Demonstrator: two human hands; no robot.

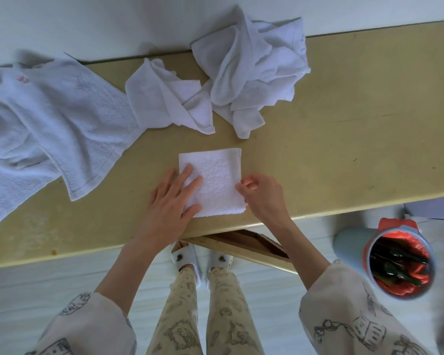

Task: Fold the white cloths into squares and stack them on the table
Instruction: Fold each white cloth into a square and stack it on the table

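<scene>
I observe one folded white cloth (212, 181) lying flat as a square on the yellow-tan table (344, 124), close to the near edge and roughly centred in front of the person. The left hand (171, 201) rests palm-down on the cloth's left portion, fingers straight and spread, pressing it to the surface; the thumb lies along the near left corner. The right hand (259, 194) sits at the cloth's right edge with fingers curled, thumb and fingertips pinching that edge near its middle. Farther back, I note two unfolded white cloths: a smaller crumpled cloth (169, 98) left of centre, and a larger bunched heap of cloths (251, 73) to its right against the far wall, the two touching where their edges meet. I cannot tell how many cloths make up the heap. A large white towel (49, 119) with a small red mark near its far edge lies spread over the left end of the table and runs out of view on the left. It touches the smaller crumpled cloth at its right side. On the floor to the right, beyond the table's near edge, stands a grey bin (385, 254) lined with an orange bag and holding dark contents. The person wears patterned sleeves and trousers and white slippers (182, 257), visible below the table edge.
</scene>
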